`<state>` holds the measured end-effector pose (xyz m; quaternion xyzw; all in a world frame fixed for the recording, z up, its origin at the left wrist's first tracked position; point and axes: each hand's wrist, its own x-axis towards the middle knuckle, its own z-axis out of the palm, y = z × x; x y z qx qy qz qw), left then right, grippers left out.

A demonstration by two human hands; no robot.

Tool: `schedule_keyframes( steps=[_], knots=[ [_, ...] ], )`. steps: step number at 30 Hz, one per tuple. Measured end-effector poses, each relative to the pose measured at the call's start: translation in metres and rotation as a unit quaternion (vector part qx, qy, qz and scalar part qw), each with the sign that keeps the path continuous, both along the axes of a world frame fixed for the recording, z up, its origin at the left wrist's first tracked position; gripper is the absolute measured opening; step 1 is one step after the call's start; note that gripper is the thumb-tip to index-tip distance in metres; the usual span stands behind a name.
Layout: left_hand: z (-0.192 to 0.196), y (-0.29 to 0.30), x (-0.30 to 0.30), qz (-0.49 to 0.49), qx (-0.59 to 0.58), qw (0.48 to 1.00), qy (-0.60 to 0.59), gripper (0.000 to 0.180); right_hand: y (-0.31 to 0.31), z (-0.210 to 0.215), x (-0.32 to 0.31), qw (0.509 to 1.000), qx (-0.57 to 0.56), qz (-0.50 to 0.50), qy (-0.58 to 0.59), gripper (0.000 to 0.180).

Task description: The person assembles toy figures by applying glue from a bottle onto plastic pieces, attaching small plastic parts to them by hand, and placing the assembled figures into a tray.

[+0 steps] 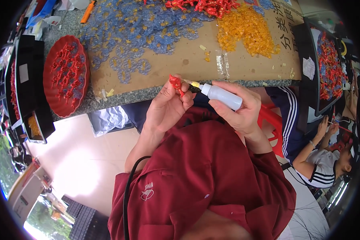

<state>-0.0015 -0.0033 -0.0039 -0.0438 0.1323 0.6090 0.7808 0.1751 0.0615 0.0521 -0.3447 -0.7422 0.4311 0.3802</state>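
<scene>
Between the fingertips of my left hand [167, 100] is a small red plastic figure [175, 82], held just over the near edge of the table. My right hand [244, 107] is wrapped round a white squeeze bottle [224, 97] with a yellowish nozzle tip [195, 84]. The bottle lies tilted, its nozzle pointing left at the red figure. Whether the tip touches the figure I cannot tell. Beyond my hands, blue clear plastic pieces [148, 30] with yellow bits among them spread over the cardboard [184, 68].
A red scalloped tray [47, 80] with red and blue pieces stands at the left. Orange clear pieces [246, 30] and red pieces [212, 6] are heaped at the back. An orange cutter [88, 12] lies far left. A black bin [308, 72] and a seated person [324, 160] are at the right.
</scene>
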Motion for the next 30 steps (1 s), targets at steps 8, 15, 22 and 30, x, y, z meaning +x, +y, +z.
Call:
schedule_keyframes(
  steps=[8,15,22,30],
  knots=[
    [-0.002,0.0005,0.0006,0.005,-0.005,1.0,0.009,0.02,0.0013,-0.0012,-0.0016,1.0,0.004,0.006,-0.003,0.032],
    [-0.0011,0.0017,-0.0001,-0.002,0.005,1.0,0.011,0.021,0.0015,-0.0015,-0.0028,1.0,0.003,0.004,-0.012,0.031],
    [-0.0032,0.001,0.0,0.003,0.008,1.0,0.014,0.024,0.0014,0.0039,0.0016,1.0,-0.027,0.014,0.008,0.032],
    [-0.0023,0.0007,0.0015,0.001,0.006,1.0,0.026,0.026,0.0027,0.0046,0.0005,0.998,-0.044,0.035,0.005,0.03]
  ],
)
